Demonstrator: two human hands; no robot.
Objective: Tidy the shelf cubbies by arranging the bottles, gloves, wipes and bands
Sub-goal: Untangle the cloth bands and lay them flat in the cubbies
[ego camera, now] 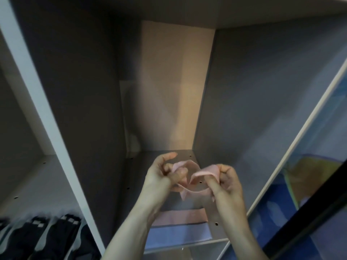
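A pink band [189,190] is pinched by the left hand [163,175] and right hand [227,182] above two folded bands [180,226] near the cubby's [234,109] front.

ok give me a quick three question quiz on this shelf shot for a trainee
1. True or false: both hands hold the pink band.
2. Which folded band lies nearer the cubby's front edge: (a) the flat pink band or (b) the blue band?
3. Fill in: the dark gloves lie in the cubby to the ___ of the divider.

Key
1. True: left hand and right hand each pinch an end.
2. b
3. left
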